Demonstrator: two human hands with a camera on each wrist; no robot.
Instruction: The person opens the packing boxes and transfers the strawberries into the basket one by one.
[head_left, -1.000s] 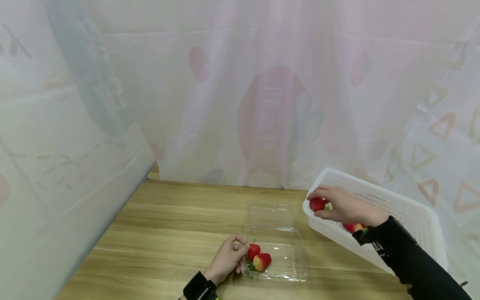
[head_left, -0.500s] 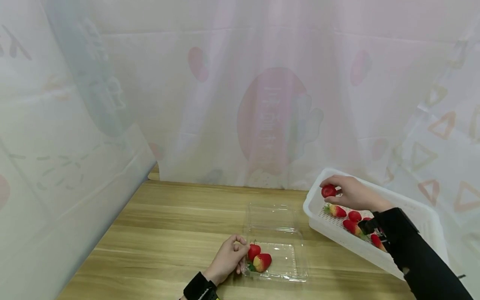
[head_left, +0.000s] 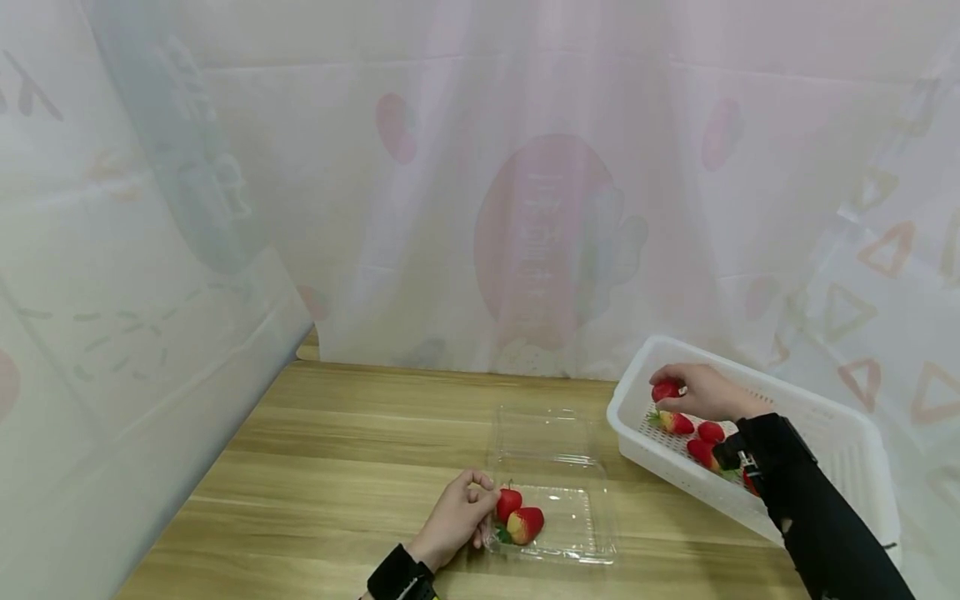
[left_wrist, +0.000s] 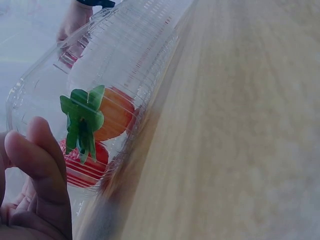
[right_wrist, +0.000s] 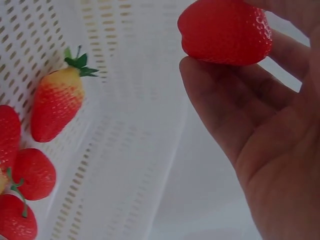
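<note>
My right hand pinches a red strawberry between thumb and fingers, inside the white plastic basket. Below it on the basket floor lie several more strawberries, among them a red-and-yellow one with green leaves. On the table, my left hand holds the left rim of an open clear plastic clamshell box with bent fingers. Two pieces sit in the box's left part: a strawberry with a yellow end and a smaller red one with a thin stem.
The clamshell's lid lies folded back, away from me. Wood-grain table extends to the left of the box. Printed pale sheets hang behind and at both sides. The basket stands at the table's right.
My right hand has moved from the basket's left rim rightward and inward over its floor, lowering in the last half second, still holding a strawberry. The left hand and box have not moved.
</note>
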